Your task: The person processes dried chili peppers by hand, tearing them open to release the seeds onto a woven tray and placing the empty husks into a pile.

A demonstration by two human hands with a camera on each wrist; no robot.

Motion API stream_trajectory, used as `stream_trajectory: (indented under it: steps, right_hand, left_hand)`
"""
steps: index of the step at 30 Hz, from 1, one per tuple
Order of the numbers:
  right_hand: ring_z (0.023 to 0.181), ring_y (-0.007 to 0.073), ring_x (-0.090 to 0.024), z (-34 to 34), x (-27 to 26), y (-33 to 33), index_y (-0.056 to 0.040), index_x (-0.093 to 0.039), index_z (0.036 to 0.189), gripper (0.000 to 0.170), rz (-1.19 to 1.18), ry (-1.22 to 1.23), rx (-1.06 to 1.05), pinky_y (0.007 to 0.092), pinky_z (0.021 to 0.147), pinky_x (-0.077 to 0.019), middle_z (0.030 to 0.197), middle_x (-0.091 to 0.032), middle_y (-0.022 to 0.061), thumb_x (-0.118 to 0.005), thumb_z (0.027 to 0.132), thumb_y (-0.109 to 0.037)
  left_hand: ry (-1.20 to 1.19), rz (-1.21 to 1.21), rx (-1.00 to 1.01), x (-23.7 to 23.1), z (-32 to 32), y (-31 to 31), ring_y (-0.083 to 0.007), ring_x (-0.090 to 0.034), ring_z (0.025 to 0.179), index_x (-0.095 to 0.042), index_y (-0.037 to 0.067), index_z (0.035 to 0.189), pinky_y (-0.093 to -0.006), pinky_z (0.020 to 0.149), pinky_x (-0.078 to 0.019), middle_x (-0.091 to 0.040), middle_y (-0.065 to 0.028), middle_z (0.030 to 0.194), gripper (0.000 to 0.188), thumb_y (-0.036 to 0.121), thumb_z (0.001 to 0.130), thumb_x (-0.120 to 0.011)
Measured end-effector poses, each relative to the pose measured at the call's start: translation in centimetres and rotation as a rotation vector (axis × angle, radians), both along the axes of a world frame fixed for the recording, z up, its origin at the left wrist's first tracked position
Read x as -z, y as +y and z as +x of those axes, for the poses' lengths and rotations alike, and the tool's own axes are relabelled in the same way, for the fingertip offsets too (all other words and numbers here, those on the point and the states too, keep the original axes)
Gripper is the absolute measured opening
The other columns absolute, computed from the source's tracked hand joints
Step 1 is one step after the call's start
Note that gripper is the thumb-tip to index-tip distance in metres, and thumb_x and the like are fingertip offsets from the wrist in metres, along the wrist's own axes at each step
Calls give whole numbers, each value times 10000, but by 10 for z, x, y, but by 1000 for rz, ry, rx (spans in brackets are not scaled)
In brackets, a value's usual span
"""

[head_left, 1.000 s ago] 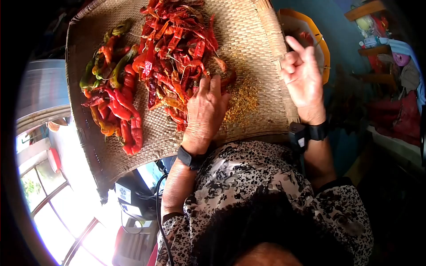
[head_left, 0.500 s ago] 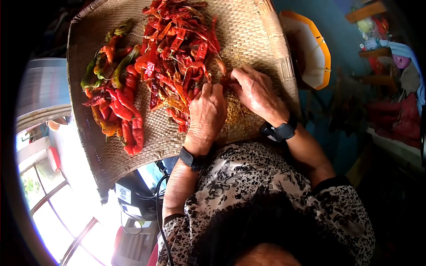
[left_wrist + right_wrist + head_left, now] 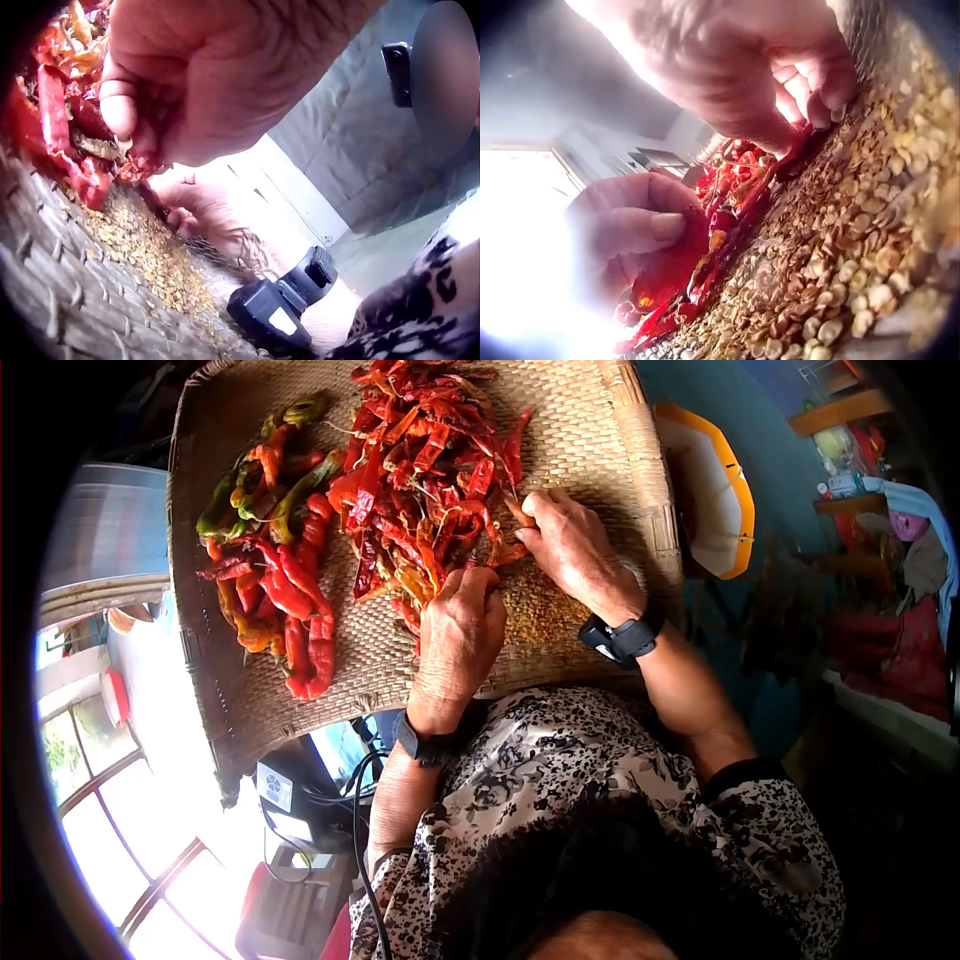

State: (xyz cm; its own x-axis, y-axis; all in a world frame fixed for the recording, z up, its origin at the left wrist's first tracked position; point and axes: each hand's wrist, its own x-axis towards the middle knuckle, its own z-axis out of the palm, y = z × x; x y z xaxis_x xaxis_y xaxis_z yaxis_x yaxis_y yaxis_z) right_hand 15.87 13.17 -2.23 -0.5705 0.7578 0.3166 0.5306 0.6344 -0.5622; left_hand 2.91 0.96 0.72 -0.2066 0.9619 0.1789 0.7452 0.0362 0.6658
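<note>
Dried red chili peppers [image 3: 430, 480] lie in a heap on a woven basket tray [image 3: 580, 420]. My left hand [image 3: 460, 625] is at the heap's near edge, thumb and fingers pinching a red dried chili [image 3: 679, 262]. To its right, my right hand [image 3: 585, 555] has its fingertips low over the tray, pinching another red chili [image 3: 799, 150] at the heap's right edge. Loose yellow seeds [image 3: 545, 620] spread beneath and between the hands. Part of each held chili is hidden by the fingers.
Fresher red and green peppers [image 3: 290, 580] form a separate pile on the tray's left. Beyond its right rim is a white bowl with an orange rim [image 3: 745, 510]. A black cable [image 3: 355, 810] hangs below the tray, left of the patterned clothing [image 3: 570, 760].
My right hand has come from beside the bowl, fingers extended, back left to the chilies and now pinches one. The left hand stays by the heap. The head view has shifted slightly.
</note>
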Motion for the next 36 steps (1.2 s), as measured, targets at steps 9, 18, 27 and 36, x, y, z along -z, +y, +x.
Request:
stream_trajectory:
  steps: [9,18,27,36]
  right_hand:
    - [636,78,-546,49,-31,-9,-33,-591,848,104,-537,440,29,220,521,-457,758,-604,20,-678,817,15]
    - [736,144,-614,148,-66,52,4,-635,1012,245,-119,753,549,275,621,-521,869,-647,77,-703,855,-172]
    - [772,267,-555,53,-33,-16,-31,-566,1101,299,-42,35,-46,341,698,-497,875,-529,128,-637,811,-19]
    - [872,314,-581,23,-10,-7,7,-533,1015,220,59,-160,-177,418,715,-500,939,-549,183,-564,801,48]
  left_hand:
    - [-241,-42,-60,-7,-3,-4,-316,-661,704,-625,-5,900,-374,627,-529,-653,-171,805,108,4,803,-578]
    - [-304,-86,-4,-2,2,-5,-294,-661,712,-624,-7,921,-356,635,-519,-654,-173,819,112,22,819,-588]
    - [-374,-142,10,-4,5,-3,-217,-660,702,-630,-10,963,-316,643,-521,-658,-140,808,121,35,852,-612]
    - [-434,-174,-51,-12,-5,-11,-163,-642,647,-623,-17,971,-289,601,-512,-665,-127,786,128,38,856,-613]
